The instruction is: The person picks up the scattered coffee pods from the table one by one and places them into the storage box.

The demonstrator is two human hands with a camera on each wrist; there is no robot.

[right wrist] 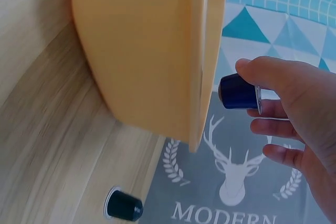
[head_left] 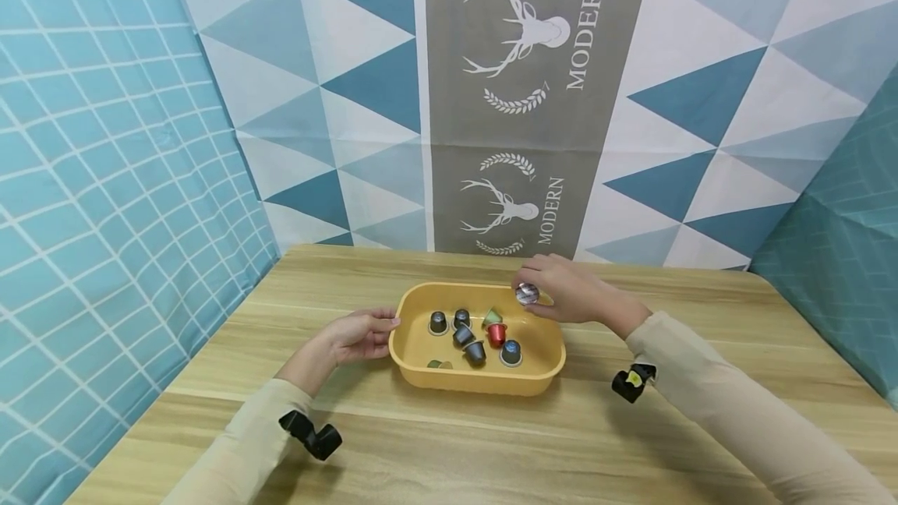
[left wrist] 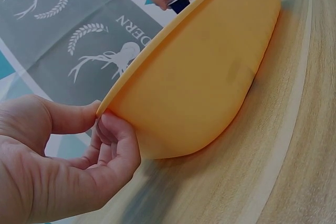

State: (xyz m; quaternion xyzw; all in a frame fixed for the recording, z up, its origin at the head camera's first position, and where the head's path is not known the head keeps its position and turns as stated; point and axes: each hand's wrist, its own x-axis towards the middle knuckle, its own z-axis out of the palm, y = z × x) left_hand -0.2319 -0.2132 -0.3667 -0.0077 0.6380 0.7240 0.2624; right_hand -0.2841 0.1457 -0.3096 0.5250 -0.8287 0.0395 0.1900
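My left hand (head_left: 351, 339) pinches the left rim of a yellow plastic basin (head_left: 403, 337) between thumb and fingers. Over the basin's far right corner, my right hand (head_left: 578, 291) holds a dark blue coffee capsule (right wrist: 239, 92) between thumb and fingers, its silver foil lid facing the head camera. Inside the basin lie several capsules: a red capsule (head_left: 496, 334), a green capsule (head_left: 492, 317), a blue-topped capsule (head_left: 511, 352) and several dark ones, including a dark capsule (head_left: 475, 353). Near the front wall, a greenish capsule (head_left: 436, 364) is partly hidden.
Another dark capsule (right wrist: 124, 204) lies on the wooden table (head_left: 449, 450) outside the basin, in the right wrist view. A patterned cloth (head_left: 365, 115) hangs behind the table, and a blue checked cloth (head_left: 119, 178) borders the left side.
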